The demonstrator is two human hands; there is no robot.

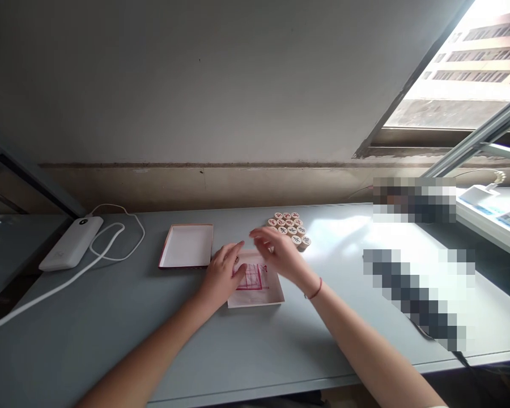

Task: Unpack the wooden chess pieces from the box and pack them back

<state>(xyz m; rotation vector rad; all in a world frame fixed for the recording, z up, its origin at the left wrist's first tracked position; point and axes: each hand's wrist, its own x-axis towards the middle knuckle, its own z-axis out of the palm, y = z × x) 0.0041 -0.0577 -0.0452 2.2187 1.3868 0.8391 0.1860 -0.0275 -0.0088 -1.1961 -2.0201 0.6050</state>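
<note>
A shallow box [257, 298] holds a thin sheet with a printed red grid [250, 276]. My left hand [223, 272] rests at the box's left edge, thumb and fingers apart. Beside its fingers, inside the box, part of a round Chinese chess piece [237, 260] shows. Above the box's right side is my right hand [280, 252], fingers bent inward; whatever they hold, if anything, is hidden. Just beyond it stand stacked Chinese chess pieces [292, 230] in rows, some with red characters and some with black. My right hand partly covers the nearest ones.
A box lid [187, 246] lies inside up to the left. Further left are a white power bank [71, 243] and its looping white cable [106, 249]. The wall [204, 187] bounds the desk's back. Blurred-out objects [420, 294] lie to the right, near a metal frame.
</note>
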